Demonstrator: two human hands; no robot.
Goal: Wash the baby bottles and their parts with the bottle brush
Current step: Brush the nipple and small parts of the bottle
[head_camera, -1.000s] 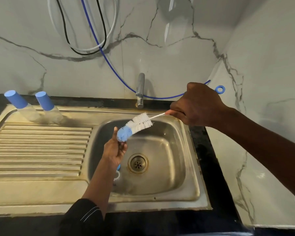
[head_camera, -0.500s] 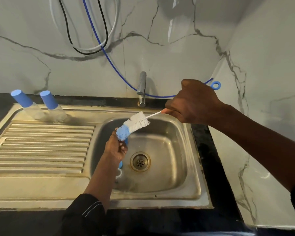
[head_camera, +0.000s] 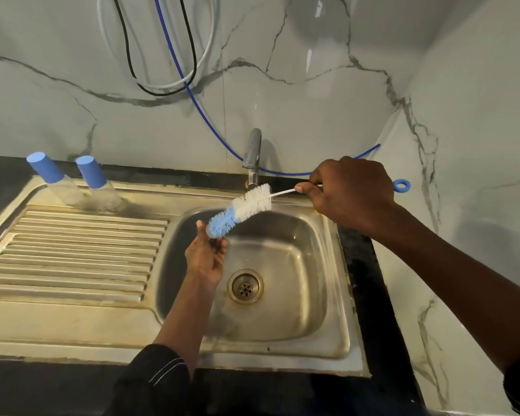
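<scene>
- A white-and-blue bristled bottle brush [head_camera: 240, 210] slants above the steel sink basin [head_camera: 312, 265], with its blue tip inside a small clear part [head_camera: 208, 233].
- The left hand [head_camera: 206, 259] pinches that part.
- The right hand [head_camera: 351, 190] grips the brush's wire handle.
- Two clear blue-capped baby bottles [head_camera: 93, 183] stand on the drainboard [head_camera: 72, 259], back left.

Left grip [head_camera: 206, 259], right grip [head_camera: 350, 192] seemingly pinching.

This is a home kitchen. A shiny metal sink [head_camera: 338, 346] sits in a dark counter [head_camera: 42, 388], with a ridged draining board [head_camera: 72, 250] beside the bowl. A tap [head_camera: 252, 151] stands at the back by the marble wall [head_camera: 312, 100]. Baby bottles [head_camera: 56, 183] stand behind the board.
</scene>
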